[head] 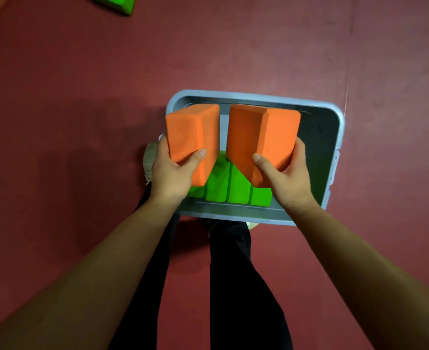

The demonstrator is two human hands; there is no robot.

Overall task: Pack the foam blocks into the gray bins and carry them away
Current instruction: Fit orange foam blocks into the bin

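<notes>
Foam blocks (233, 190) in green stand packed side by side along the near wall of the bin (334, 127), and two orange ones are held in the air above it. The left hand (173, 170) grips the left block (193, 135) by its near end, thumb laid across the upper face and fingers curled round the left side. The right hand (284, 175) holds the right block (264, 140) the same way, thumb on top and fingers wrapped round the right edge. Both blocks are tilted, their near ends leaning toward each other over the green row. The free room in the bin lies in its far half. The main risk, I judge, is setting them down where they now hang: their near ends would land on the green row and ride up instead of seating flat. The left block also overhangs the left rim, so a straight drop could catch that edge and tip it out onto the floor (82, 97). Each is held at one end only, so soft foam may pivot or slip in the grip. Lowered together, the pair could wedge against each other. A shoe (149, 157) sits just beside the left rim and could nudge the bin. More blocks, one green (115, 3), lie far left, so wasted space would matter.
</notes>
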